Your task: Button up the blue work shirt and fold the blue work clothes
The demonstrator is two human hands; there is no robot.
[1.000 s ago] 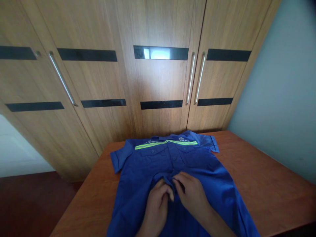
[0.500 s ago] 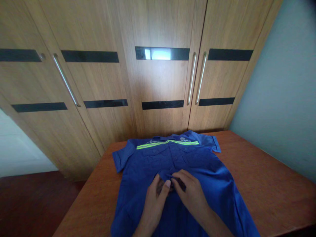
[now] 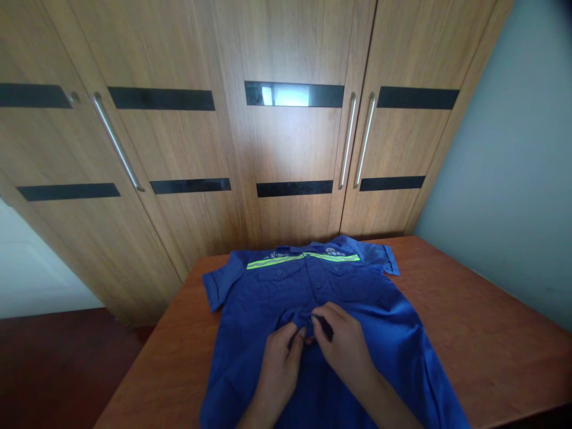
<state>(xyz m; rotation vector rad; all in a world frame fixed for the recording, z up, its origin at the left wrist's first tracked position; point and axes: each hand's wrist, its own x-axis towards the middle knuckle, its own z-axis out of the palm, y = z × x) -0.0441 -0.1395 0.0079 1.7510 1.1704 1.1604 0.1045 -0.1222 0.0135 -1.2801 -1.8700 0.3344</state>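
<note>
A blue short-sleeved work shirt point(image 3: 379, 333) lies spread front up, its collar toward the cupboard. Across its chest runs a yellow-green and grey reflective strip point(image 3: 277, 260), with buttoned pockets below. My left hand point(image 3: 281, 354) pinches the shirt's front edge at mid-body between thumb and fingers. Close beside it, my right hand point(image 3: 342, 339) is closed on the same front placket, fingertips nearly touching the left ones. Cloth bunches up between the two hands. Whatever button or buttonhole lies under the fingertips is hidden. Higher on the placket a button point(image 3: 318, 285) shows.
The shirt rests on a reddish-brown wooden table point(image 3: 473, 333). Behind the table stands a wooden cupboard point(image 3: 290, 143) with metal handles and black strips. A pale wall point(image 3: 504, 196) borders the right side. Dark red floor point(image 3: 58, 363) shows at left.
The fingers of my left hand have drawn closer together and shifted slightly down on the cloth. My right hand stays nearly in place, still pinching the placket.
</note>
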